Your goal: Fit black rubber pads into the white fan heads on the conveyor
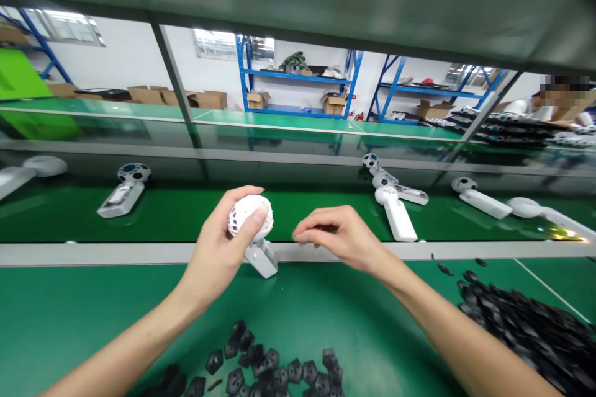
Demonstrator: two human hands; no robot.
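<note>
Only the head view here, and we've got the left hand (pixel 215 243) wrapped around the lattice ball (pixel 241 216) of a white gadget (pixel 255 229), held just over the grey rail (pixel 93 254) with its handle (pixel 261 259) pointing down. The right hand (pixel 342 237) is apart from it and empty, fingers loosely curled near the rail. We'd guess it's light, stiff plastic, and the openwork ball looks fragile, so the smooth handle seems the safer hold. More gadgets (pixel 395 214) lie on the green belt (pixel 195 217), and black pentagon pieces (pixel 270 363) sit heaped on the bench mat (pixel 93 304).
</note>
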